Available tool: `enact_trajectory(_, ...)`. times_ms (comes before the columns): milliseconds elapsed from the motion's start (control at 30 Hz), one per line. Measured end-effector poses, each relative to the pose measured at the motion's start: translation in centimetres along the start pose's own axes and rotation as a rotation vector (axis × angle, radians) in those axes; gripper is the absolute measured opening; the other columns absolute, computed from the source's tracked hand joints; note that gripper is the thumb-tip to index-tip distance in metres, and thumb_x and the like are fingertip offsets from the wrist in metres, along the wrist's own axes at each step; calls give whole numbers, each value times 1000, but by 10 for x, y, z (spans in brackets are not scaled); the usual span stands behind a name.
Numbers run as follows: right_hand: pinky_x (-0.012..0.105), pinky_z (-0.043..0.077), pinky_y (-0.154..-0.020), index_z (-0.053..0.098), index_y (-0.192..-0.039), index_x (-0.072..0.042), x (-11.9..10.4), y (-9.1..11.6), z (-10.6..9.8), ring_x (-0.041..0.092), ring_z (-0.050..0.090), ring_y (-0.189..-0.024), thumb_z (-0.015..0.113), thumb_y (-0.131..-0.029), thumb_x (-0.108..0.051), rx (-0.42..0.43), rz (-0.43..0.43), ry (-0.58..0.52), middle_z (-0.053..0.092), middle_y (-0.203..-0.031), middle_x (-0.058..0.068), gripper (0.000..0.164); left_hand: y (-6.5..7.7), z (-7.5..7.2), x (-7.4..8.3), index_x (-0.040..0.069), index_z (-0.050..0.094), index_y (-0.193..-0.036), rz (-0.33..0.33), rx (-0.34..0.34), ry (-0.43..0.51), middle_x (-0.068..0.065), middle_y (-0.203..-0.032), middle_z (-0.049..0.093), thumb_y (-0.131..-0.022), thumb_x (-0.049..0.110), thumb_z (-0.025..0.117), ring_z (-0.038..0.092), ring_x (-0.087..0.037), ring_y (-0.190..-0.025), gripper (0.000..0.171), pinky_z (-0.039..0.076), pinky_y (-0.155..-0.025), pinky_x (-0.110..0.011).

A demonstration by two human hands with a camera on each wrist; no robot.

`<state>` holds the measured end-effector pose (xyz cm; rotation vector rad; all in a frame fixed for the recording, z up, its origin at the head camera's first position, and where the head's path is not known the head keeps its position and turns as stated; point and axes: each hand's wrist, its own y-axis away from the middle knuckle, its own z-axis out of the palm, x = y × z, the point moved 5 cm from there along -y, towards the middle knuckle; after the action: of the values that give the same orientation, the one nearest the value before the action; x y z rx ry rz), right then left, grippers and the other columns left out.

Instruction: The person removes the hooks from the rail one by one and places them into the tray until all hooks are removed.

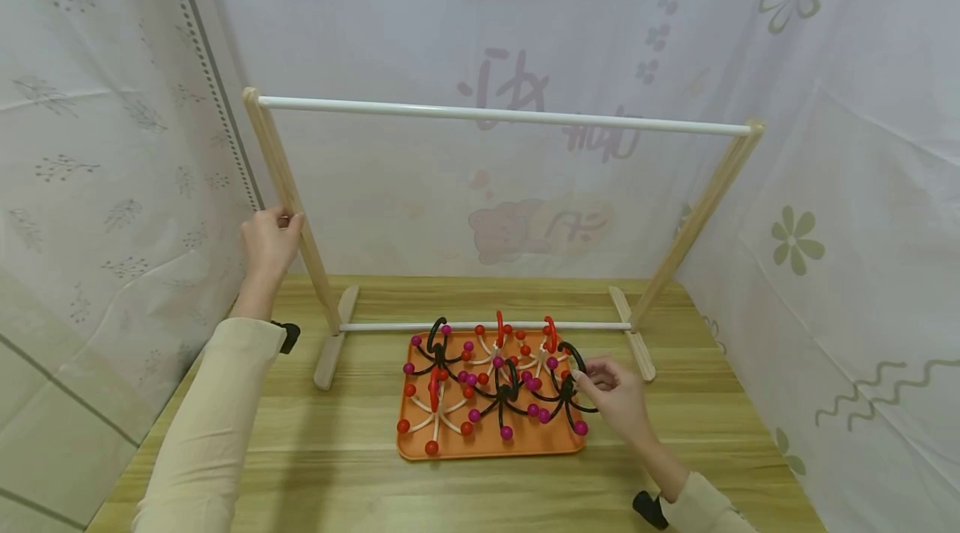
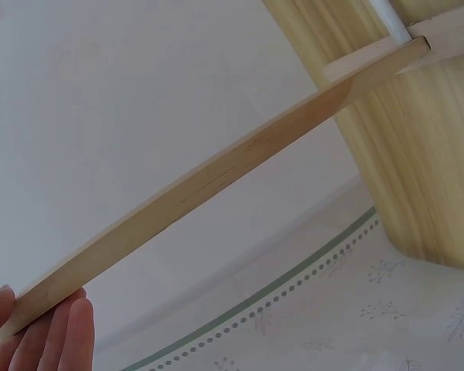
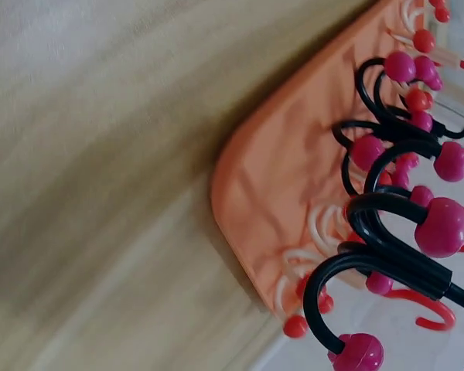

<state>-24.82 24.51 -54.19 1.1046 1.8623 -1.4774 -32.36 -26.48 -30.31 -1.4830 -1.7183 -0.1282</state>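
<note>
My left hand (image 1: 270, 245) grips the left wooden post (image 2: 201, 178) of a rack, about midway up in the head view. Thumb and fingers lie on either side of the post in the left wrist view. At the tray's right edge, my right hand (image 1: 618, 399) pinches a black multi-prong hook (image 1: 567, 391) with pink ball tips by its upper part. Its curved prongs (image 3: 387, 239) fill the near part of the right wrist view, where the hand is almost wholly hidden. Several more hooks, black with pink balls or white with red balls (image 1: 435, 412), stand on the orange tray (image 1: 525, 439).
The rack has a white top bar (image 1: 502, 113), a white lower bar (image 1: 382, 327), a right post (image 1: 697, 224) and flat wooden feet (image 1: 330, 358). It stands behind the tray on the wood-grain table (image 1: 360, 483). Printed curtains (image 1: 390, 24) hang behind and at both sides.
</note>
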Motion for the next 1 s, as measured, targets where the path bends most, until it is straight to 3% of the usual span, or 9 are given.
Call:
enact_trajectory(133,21,47,-48,62,-93,-11,28,10,8,15,60,-58,68,-78,-10,24,-8,48,64,-72,2,17,0,0,1,-8,59,-94,3,8,7,-28,-94,59,-92,15,46,53,-41,-88,27,42,-71,-48)
enact_trajectory(367,23,48,-50,62,-88,2,-61,6,19,22,60,-59,67,-78,-9,25,15,7,63,-72,6,15,0,1,-1,-8,59,-93,6,3,-1,-28,-94,59,-92,17,45,53,-41,-89,29,43,-71,-48)
enact_trajectory(533,24,48,-49,61,-84,2,-72,8,23,29,60,-58,68,-77,-10,56,80,53,63,-72,3,16,0,1,-1,-8,59,-92,13,15,-4,-28,-93,59,-91,15,46,54,-42,-87,27,42,-69,-48)
enact_trajectory(733,22,48,-49,60,-86,4,-66,10,25,23,61,-59,67,-77,-5,52,11,40,63,-72,5,14,-1,1,-1,-8,59,-92,11,19,-9,-29,-93,59,-91,15,46,54,-42,-88,26,42,-69,-48)
enact_trajectory(1000,25,50,-54,61,-84,4,-73,10,27,28,61,-62,69,-74,-1,28,181,45,64,-72,8,14,0,0,-1,-8,59,-94,1,2,-4,-28,-95,59,-92,17,45,53,-41,-89,29,42,-70,-47)
